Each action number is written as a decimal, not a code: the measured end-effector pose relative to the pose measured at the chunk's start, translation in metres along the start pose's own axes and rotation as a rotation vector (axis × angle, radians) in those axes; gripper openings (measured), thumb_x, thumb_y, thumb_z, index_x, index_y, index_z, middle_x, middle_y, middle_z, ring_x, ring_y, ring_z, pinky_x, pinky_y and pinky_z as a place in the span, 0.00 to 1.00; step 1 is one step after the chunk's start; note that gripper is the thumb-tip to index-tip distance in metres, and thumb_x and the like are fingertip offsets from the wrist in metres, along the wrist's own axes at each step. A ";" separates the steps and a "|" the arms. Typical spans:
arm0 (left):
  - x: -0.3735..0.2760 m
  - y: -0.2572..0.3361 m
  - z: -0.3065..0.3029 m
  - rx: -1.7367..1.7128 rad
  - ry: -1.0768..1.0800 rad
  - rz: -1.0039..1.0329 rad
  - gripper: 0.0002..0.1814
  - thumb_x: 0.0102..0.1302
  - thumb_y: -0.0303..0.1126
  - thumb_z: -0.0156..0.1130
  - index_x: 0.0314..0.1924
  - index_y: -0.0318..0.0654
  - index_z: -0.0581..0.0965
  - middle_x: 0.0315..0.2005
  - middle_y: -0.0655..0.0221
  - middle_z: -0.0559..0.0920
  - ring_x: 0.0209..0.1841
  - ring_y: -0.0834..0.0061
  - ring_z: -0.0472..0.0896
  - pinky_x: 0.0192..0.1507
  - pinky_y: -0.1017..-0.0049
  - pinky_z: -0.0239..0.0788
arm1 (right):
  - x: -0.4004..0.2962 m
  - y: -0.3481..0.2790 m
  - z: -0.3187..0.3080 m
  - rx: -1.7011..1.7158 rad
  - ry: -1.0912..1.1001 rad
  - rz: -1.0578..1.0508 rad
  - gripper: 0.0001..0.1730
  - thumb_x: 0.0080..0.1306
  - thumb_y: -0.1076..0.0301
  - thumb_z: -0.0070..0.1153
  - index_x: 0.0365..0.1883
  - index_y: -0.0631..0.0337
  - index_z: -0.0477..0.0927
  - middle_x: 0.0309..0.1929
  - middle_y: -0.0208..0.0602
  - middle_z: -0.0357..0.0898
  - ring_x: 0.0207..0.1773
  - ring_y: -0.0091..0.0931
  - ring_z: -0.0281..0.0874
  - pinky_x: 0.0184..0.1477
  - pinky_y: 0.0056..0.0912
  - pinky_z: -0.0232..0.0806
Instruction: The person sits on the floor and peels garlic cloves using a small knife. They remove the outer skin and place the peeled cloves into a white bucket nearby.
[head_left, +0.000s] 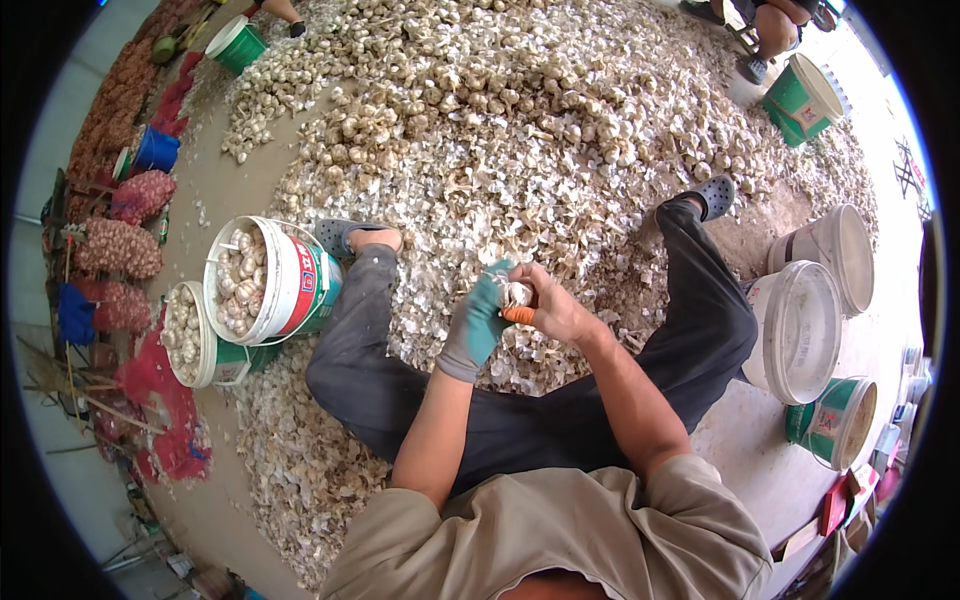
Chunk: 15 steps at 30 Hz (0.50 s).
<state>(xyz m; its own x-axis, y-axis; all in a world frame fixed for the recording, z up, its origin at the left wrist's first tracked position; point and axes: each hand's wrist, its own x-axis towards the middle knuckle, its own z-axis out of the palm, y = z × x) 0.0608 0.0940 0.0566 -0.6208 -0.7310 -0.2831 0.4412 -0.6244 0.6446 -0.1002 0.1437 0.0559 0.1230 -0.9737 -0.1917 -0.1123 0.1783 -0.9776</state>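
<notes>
My left hand (480, 319), in a green and grey work glove, grips a garlic bulb (517, 294) in front of my lap. My right hand (555, 304) is bare except for an orange finger cover on one digit, and its fingers close on the same bulb from the right. Part of the bulb is hidden by the fingers. Loose garlic skins (480, 202) lie thick between my spread legs, and a large heap of garlic bulbs (510, 90) lies beyond them. A white bucket of garlic bulbs (274, 281) stands by my left leg, touching or close to a second filled bucket (201, 334).
Several buckets stand at the right, among them a white one (802, 334) and a green one (832, 424). Another green bucket (804, 101) stands near a seated person at the upper right. Red mesh sacks (116, 247) line the left side. Another person's leg shows at the top left.
</notes>
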 end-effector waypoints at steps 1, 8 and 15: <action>-0.011 0.000 -0.005 0.209 0.024 -0.055 0.27 0.69 0.44 0.65 0.60 0.33 0.73 0.50 0.66 0.80 0.50 0.73 0.80 0.55 0.73 0.73 | 0.001 -0.011 0.004 -0.083 -0.042 0.028 0.42 0.61 0.73 0.69 0.68 0.58 0.57 0.44 0.40 0.78 0.46 0.27 0.77 0.46 0.33 0.72; 0.008 0.001 -0.013 0.213 0.439 0.019 0.17 0.67 0.42 0.66 0.40 0.32 0.79 0.32 0.70 0.83 0.35 0.79 0.81 0.38 0.78 0.75 | 0.002 -0.042 0.033 -0.529 0.044 0.027 0.45 0.60 0.74 0.66 0.71 0.59 0.53 0.35 0.45 0.81 0.37 0.35 0.80 0.40 0.40 0.72; -0.014 0.009 0.004 0.389 0.034 -0.017 0.18 0.70 0.35 0.64 0.53 0.30 0.76 0.41 0.67 0.83 0.41 0.76 0.82 0.45 0.72 0.77 | 0.004 -0.027 -0.004 -0.177 -0.119 0.020 0.51 0.56 0.78 0.66 0.74 0.60 0.50 0.47 0.49 0.79 0.49 0.31 0.78 0.51 0.34 0.72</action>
<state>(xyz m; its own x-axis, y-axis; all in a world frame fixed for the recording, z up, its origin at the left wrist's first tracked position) 0.0711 0.0999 0.0700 -0.6014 -0.7343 -0.3149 0.1489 -0.4902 0.8588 -0.1005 0.1342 0.0820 0.2334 -0.9448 -0.2299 -0.2863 0.1592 -0.9448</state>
